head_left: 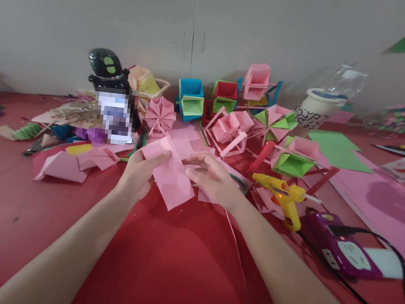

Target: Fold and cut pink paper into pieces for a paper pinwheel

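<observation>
My left hand [138, 173] grips a pink sheet of paper [174, 180], its thumb lying flat on the top face and the other fingers underneath. The sheet tilts above the red table, one corner pointing toward me. My right hand [212, 178] is at the sheet's right edge, with thumb and forefinger slightly apart. Its fingertips meet the edge or sit just beside it; I cannot tell which. Behind both hands lie more pink paper pieces [185, 138]. Green-handled scissors [241, 182] are partly hidden by the right hand and paper.
A yellow glue gun [283, 194] and purple power strip [345, 249] with black cords are at right. Folded paper boxes and wheels [227, 125] line the back. A phone [115, 115] leans on a black figure [105, 70]. A paper cup [315, 108] stands back right.
</observation>
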